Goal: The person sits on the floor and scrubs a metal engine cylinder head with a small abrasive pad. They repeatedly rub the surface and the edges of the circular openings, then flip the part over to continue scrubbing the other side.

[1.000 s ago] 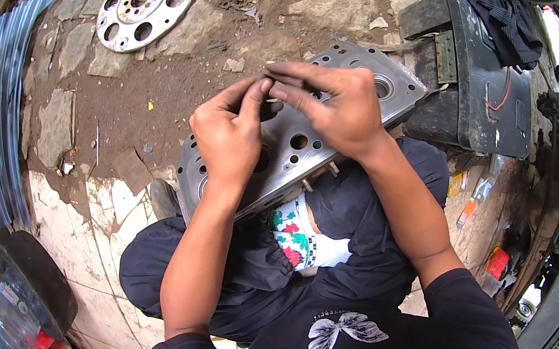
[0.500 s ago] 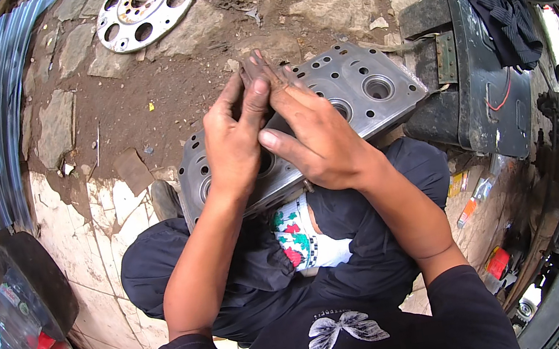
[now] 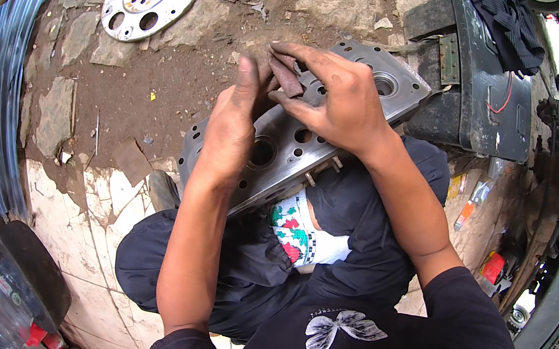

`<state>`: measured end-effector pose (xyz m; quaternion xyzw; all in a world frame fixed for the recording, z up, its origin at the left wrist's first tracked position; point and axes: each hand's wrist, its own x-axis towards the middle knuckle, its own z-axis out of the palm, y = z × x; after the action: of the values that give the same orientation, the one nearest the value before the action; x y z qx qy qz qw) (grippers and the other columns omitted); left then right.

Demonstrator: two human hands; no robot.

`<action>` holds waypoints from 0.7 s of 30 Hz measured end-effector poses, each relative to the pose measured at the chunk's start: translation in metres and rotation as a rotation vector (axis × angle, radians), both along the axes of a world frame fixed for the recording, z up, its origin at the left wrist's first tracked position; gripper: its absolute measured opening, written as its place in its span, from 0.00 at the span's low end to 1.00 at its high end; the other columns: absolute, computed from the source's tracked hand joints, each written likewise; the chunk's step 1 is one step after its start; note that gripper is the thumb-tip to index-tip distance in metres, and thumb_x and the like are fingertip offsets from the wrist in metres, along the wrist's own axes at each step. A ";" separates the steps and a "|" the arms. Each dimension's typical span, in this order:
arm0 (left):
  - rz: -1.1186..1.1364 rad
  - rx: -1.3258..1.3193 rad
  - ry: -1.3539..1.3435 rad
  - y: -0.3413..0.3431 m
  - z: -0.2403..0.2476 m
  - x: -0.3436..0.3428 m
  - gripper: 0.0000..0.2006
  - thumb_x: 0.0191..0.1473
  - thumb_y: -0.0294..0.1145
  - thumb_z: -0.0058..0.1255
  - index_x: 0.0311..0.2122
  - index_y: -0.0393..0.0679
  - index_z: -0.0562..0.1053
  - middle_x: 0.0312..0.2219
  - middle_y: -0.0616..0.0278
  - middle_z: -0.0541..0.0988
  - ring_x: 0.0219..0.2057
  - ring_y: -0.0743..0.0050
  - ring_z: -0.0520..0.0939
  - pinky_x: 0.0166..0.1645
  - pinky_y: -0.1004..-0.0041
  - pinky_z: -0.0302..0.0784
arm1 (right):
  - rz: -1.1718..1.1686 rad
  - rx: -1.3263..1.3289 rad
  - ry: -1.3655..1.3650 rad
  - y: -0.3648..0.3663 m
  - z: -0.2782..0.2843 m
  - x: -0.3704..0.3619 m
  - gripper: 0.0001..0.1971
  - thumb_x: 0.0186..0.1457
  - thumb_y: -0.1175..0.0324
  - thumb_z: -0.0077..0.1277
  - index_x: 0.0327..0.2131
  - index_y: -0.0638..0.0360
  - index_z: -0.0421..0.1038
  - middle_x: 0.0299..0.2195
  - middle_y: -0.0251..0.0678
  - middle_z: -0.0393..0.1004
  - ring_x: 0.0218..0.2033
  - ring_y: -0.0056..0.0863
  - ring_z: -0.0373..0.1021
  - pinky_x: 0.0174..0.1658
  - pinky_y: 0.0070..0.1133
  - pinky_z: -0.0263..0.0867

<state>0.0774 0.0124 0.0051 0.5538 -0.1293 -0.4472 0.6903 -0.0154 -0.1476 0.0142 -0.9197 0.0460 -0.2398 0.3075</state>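
Brown strip point(image 3: 288, 79) lies between right fingers point(image 3: 312, 56) and thumb point(image 3: 298, 108).

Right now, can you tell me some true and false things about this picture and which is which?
The right hand holds a small folded reddish-brown sheet. True.
The left hand rests on a knee. False: it is over the flat grey metal block with round holes.
The round whitish metal disc with holes sits on that block. False: it lies on the stony ground.
A dark striped cloth drapes over the scuffed black box. True.
The butterfly print is red. False: it is black and white.
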 end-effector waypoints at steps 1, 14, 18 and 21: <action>-0.080 0.041 -0.115 0.001 0.001 0.003 0.42 0.71 0.67 0.35 0.63 0.30 0.73 0.58 0.47 0.80 0.61 0.58 0.79 0.67 0.62 0.67 | -0.003 -0.015 -0.021 0.000 0.000 0.000 0.26 0.49 0.70 0.69 0.54 0.64 0.77 0.43 0.48 0.84 0.43 0.46 0.82 0.50 0.32 0.77; -0.342 0.342 -0.611 0.018 -0.005 0.023 0.21 0.69 0.45 0.51 0.41 0.34 0.83 0.29 0.39 0.83 0.35 0.37 0.85 0.44 0.55 0.79 | -0.082 0.309 0.538 -0.002 0.008 -0.001 0.13 0.53 0.68 0.67 0.41 0.63 0.82 0.33 0.42 0.86 0.36 0.34 0.83 0.44 0.28 0.75; -0.269 0.434 -0.577 0.035 -0.005 0.032 0.23 0.70 0.48 0.49 0.52 0.35 0.80 0.36 0.48 0.86 0.39 0.59 0.86 0.47 0.64 0.79 | -0.036 0.189 0.544 -0.005 0.007 -0.006 0.13 0.52 0.68 0.68 0.40 0.64 0.82 0.33 0.45 0.85 0.37 0.39 0.83 0.45 0.30 0.75; -0.199 0.477 -0.734 0.048 -0.006 0.036 0.23 0.70 0.47 0.49 0.52 0.34 0.80 0.38 0.45 0.86 0.41 0.50 0.87 0.48 0.60 0.79 | 0.015 -0.009 0.581 0.001 0.014 0.001 0.13 0.51 0.70 0.68 0.38 0.67 0.81 0.34 0.52 0.84 0.38 0.50 0.81 0.45 0.36 0.75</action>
<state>0.1138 0.0601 -0.0006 0.8043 -0.3117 -0.3028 0.4053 -0.0148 -0.1465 0.0277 -0.9515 0.1245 0.0359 0.2791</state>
